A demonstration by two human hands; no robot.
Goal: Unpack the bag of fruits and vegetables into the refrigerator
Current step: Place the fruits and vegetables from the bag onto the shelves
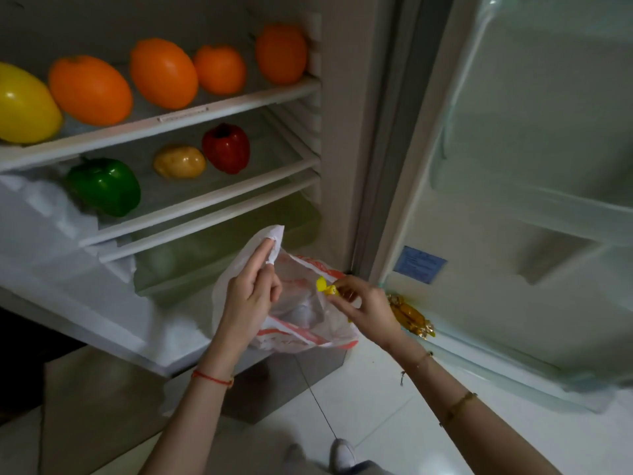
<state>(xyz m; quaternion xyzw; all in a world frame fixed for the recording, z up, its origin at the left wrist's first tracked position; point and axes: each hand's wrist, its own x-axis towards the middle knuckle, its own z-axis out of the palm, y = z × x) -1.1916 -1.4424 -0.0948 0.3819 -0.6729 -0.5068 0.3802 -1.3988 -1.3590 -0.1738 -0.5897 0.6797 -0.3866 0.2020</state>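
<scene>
A thin white plastic bag with orange print (pixel 301 323) hangs in front of the open refrigerator. My left hand (pixel 250 296) pinches the bag's white handle and holds it up. At the bag's mouth, my right hand (pixel 363 306) grips a small yellow item (pixel 325 286) together with the bag's edge. On the upper shelf (pixel 191 114) lie a yellow fruit (pixel 24 104) and several orange fruits (pixel 161 73). The middle shelf carries a green pepper (pixel 106 186), a potato (pixel 180 161) and a red pepper (pixel 226 149).
The fridge door (pixel 513 166) stands open on the right, its lower door rack holding a gold-wrapped packet (pixel 409 315). A translucent crisper drawer (pixel 222 248) sits under the shelves. White floor tiles and my shoes (pixel 342 454) are below.
</scene>
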